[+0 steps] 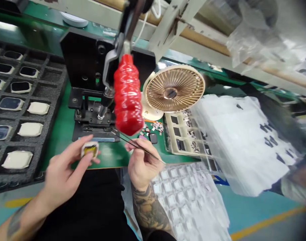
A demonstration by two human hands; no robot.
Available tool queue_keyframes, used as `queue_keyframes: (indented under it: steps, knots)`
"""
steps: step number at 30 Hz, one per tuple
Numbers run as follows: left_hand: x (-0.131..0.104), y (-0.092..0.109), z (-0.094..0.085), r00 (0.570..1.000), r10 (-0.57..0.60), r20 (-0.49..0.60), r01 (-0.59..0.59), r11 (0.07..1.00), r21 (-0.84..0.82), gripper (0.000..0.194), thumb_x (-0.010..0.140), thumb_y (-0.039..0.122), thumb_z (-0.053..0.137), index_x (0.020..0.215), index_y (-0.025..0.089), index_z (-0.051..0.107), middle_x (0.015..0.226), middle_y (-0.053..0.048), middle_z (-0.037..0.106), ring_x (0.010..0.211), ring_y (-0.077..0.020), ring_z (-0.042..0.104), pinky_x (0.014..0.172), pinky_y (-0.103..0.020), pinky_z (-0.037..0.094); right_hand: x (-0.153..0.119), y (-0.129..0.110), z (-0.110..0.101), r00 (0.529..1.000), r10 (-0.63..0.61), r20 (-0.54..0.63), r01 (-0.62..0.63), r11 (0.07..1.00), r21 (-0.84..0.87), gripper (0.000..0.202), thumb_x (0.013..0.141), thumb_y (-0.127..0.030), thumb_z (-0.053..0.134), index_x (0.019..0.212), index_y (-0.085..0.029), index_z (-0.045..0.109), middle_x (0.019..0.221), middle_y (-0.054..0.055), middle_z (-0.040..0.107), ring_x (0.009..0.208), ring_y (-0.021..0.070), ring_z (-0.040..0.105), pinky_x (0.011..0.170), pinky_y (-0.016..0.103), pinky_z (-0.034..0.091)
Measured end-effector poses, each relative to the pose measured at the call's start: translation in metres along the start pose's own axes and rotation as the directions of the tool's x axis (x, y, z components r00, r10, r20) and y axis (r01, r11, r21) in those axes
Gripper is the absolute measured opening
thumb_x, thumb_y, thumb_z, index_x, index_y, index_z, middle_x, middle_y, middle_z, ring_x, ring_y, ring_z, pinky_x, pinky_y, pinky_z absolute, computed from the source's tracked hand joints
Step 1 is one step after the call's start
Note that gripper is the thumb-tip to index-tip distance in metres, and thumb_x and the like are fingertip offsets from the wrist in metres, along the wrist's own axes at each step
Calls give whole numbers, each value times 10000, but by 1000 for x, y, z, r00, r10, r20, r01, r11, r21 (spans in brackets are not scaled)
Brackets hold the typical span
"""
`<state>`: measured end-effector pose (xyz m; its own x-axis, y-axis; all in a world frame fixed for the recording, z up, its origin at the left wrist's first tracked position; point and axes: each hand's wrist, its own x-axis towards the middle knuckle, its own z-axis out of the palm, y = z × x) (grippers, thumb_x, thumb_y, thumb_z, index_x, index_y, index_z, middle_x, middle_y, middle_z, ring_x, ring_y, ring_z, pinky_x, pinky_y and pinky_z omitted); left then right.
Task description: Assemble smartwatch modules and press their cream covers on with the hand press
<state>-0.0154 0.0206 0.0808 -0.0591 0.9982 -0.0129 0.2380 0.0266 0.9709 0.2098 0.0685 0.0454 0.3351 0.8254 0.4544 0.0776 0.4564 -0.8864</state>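
Observation:
My left hand point(67, 167) pinches a small white watch case point(89, 150) between thumb and fingers, its yellowish inside facing up. A pair of tweezers point(142, 149) rests in the closed fingers of my right hand point(144, 165), tips pointing left toward the press. Whether the tips hold anything is too blurred to tell. Just beyond both hands stands a black hand press point(92, 117) with a red ribbed handle point(127, 97). Small loose parts point(156, 127) and a dark square piece point(153, 138) lie on the green mat beyond my right hand.
A black foam tray point(51, 87) with watch cases lies left. A small fan point(174, 88) stands behind a compartment box point(185, 153). White sheets point(243, 134) with dark pieces and a clear blister tray point(183, 197) are at right. Another person's sleeve point(297, 192) shows at the right edge.

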Motion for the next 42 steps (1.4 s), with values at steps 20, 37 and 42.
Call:
queue_keyframes:
  steps: [20, 37, 42]
  knots:
    - [28, -17, 28, 986, -31, 162, 45, 995, -84, 455, 1143, 361, 663, 1567, 195, 674, 907, -13, 856, 821, -184, 820, 815, -278, 628, -18, 4, 17, 982, 30, 186, -18, 998, -61, 154, 1047, -146, 723, 1156, -229, 795, 1041, 80, 833, 954, 236, 829, 788, 417, 736]
    - [29, -18, 30, 989, -103, 108, 136, 919, -371, 438, 1111, 363, 734, 1510, 184, 691, 911, -41, 848, 808, -196, 833, 757, -287, 667, -14, 2, 24, 993, 106, 50, -106, 994, -16, 77, 1068, -240, 728, 1135, -212, 755, 1015, 75, 823, 891, 229, 840, 734, 388, 746]
    - [27, -20, 29, 989, -94, 114, 132, 911, -390, 434, 1117, 366, 737, 1514, 197, 689, 944, -53, 859, 830, -198, 837, 773, -297, 676, -14, 1, 21, 990, 122, 74, -125, 991, 38, 119, 1072, -199, 722, 1170, -235, 779, 1049, 58, 833, 922, 218, 844, 748, 366, 743]
